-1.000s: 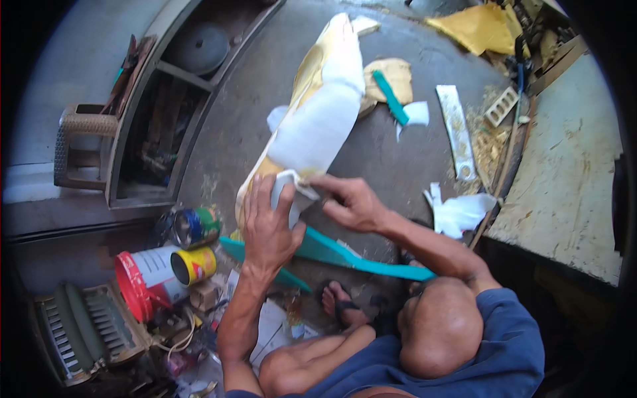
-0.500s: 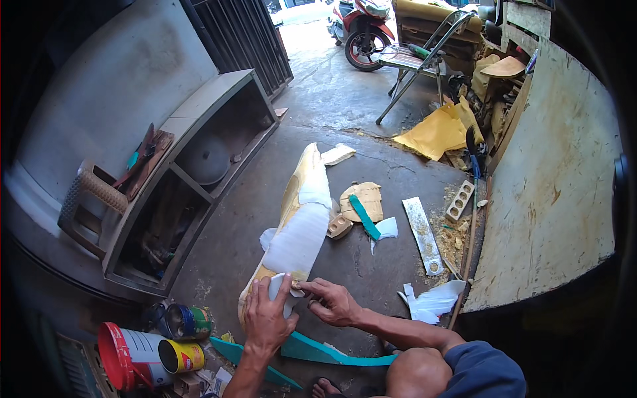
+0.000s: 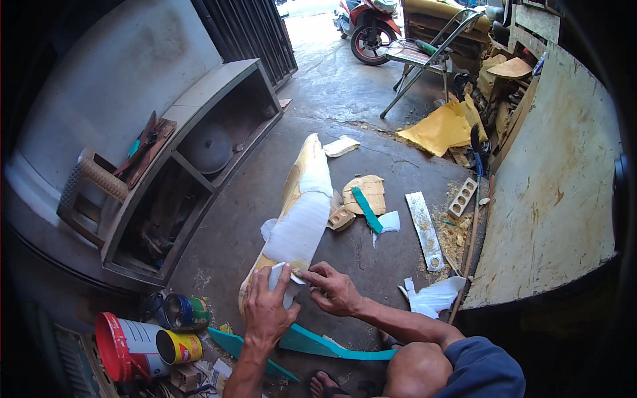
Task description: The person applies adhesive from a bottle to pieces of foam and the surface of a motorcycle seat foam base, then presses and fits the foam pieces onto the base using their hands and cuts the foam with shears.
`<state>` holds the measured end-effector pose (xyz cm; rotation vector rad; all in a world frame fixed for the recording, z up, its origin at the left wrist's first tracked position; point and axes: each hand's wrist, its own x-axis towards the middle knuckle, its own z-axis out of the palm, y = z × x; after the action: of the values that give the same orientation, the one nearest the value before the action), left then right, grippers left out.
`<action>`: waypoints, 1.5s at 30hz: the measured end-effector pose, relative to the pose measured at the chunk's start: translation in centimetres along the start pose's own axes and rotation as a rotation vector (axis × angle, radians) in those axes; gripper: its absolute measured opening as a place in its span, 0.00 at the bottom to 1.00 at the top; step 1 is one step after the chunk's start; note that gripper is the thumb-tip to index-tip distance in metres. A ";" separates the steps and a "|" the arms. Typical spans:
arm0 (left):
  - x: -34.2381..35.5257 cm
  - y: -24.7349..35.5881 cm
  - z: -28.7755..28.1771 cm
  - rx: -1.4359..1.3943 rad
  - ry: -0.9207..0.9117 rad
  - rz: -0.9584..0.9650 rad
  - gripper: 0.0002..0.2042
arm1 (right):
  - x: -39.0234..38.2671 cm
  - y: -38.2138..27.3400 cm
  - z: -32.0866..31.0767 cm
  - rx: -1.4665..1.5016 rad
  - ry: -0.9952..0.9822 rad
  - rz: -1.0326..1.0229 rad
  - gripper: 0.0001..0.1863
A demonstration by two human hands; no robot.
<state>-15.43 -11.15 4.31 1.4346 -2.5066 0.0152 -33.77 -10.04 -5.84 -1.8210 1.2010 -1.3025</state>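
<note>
A long yellow foam form [image 3: 290, 205] partly covered with white sheet [image 3: 292, 235] lies angled on the grey floor. My left hand [image 3: 267, 308] grips a white piece [image 3: 279, 278] at its near end, fingers over it and thumb at the side. My right hand [image 3: 332, 292] is bent beside this piece, index fingertip at its edge; whatever its fingers pinch is too small to make out. Teal sheet pieces [image 3: 328, 347] lie below my hands. A beige scrap [image 3: 365, 189] with a teal strip [image 3: 365, 209] on it is beyond them.
Left: metal cabinet [image 3: 187, 166], plastic stool [image 3: 89, 192], red-rimmed bucket [image 3: 133, 348] and cans [image 3: 179, 346]. Right: leaning board [image 3: 537, 186], perforated block [image 3: 462, 197], white scraps [image 3: 434, 295]. Beyond: yellow sheet [image 3: 438, 132], folding chair [image 3: 424, 56] and scooter [image 3: 368, 33].
The view has tilted up, bringing the chair and scooter into sight. My hands stay at the near end of the foam form, with small shifts of the fingers at the white piece.
</note>
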 end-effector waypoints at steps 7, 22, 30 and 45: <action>0.0 -0.9 0.6 -0.135 -0.045 -0.062 0.41 | -0.6 0.9 0.0 -0.024 0.019 -0.066 0.29; -0.1 -1.5 0.3 -0.152 0.016 -0.099 0.39 | 1.9 -0.7 0.9 -0.085 0.096 -0.155 0.30; -0.1 -2.2 0.4 -0.112 0.034 -0.079 0.39 | 1.7 0.7 0.7 -0.387 0.105 -0.380 0.33; -0.2 -2.0 0.7 -0.101 0.036 -0.086 0.39 | 1.5 -0.1 0.6 -0.239 0.119 -0.267 0.28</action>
<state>-13.73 -12.11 3.32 1.4863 -2.3786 -0.0998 -33.02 -11.39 -5.40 -2.1606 1.2530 -1.4842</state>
